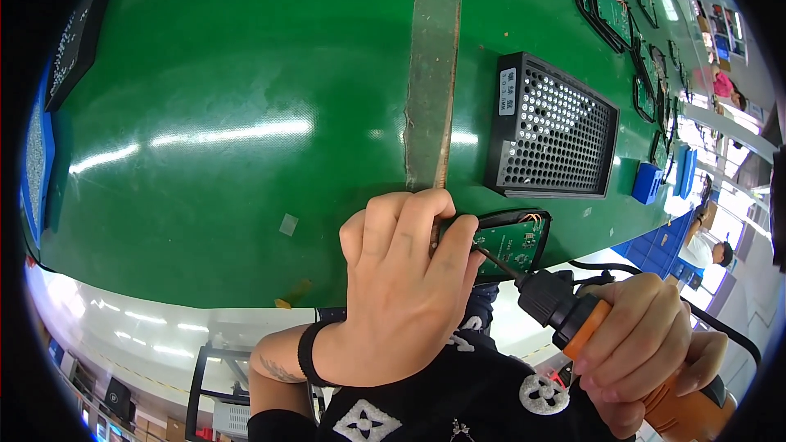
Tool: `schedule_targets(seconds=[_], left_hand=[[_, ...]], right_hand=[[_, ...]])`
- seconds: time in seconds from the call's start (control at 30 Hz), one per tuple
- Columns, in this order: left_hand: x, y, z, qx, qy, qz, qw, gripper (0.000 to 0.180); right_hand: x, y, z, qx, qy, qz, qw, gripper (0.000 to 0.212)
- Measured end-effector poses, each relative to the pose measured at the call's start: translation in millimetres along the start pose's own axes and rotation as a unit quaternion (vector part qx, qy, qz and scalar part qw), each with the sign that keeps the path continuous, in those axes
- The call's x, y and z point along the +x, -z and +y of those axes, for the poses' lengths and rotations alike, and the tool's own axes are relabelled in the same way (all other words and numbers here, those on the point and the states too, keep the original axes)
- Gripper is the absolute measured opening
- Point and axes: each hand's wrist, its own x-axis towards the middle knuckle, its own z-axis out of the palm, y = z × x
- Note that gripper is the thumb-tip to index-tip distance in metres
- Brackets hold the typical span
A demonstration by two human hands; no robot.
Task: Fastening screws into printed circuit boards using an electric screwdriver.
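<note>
My left hand (401,278) is closed on the left end of a black plastic casing (546,232) at the table's near edge. Its curled fingers hide that end. Inside the casing lies a green circuit board (517,241) with thin wires at its far right corner. My right hand (639,344) grips an orange and black electric screwdriver (553,299), tilted so that its long thin bit points at the board beside my left fingertips. Whether a screw sits under the tip is hidden.
Beyond the casing stands a black tray (557,131) with rows of round holes, many holding shiny pieces. More boards in casings (610,16) lie far right, near a blue bin (647,182). A worn strip (434,65) crosses the green table. A black cable (720,323) trails at right.
</note>
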Motion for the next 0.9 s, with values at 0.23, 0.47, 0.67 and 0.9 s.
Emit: schedule_targets(seconds=[0.23,0.47,0.67,0.9], left_hand=[[1.9,-0.1,0.9,-0.003,-0.005,0.002,1.000,0.039],[1.0,-1.6,1.0,-0.007,-0.003,0.005,1.000,0.039],[-0.3,-1.7,0.3,-0.009,-0.001,0.009,1.000,0.039],[5.2,9.2,10.0,0.025,-0.044,0.006,0.999,0.036]], right_hand=[[6.2,13.6,13.1,0.094,0.115,-0.027,0.989,0.040],[1.4,-1.5,1.6,0.001,0.027,0.027,0.999,0.044],[15.1,-6.2,9.5,0.001,0.045,-0.005,0.999,0.036],[22.2,-6.4,7.8,-0.004,0.020,-0.001,1.000,0.036]])
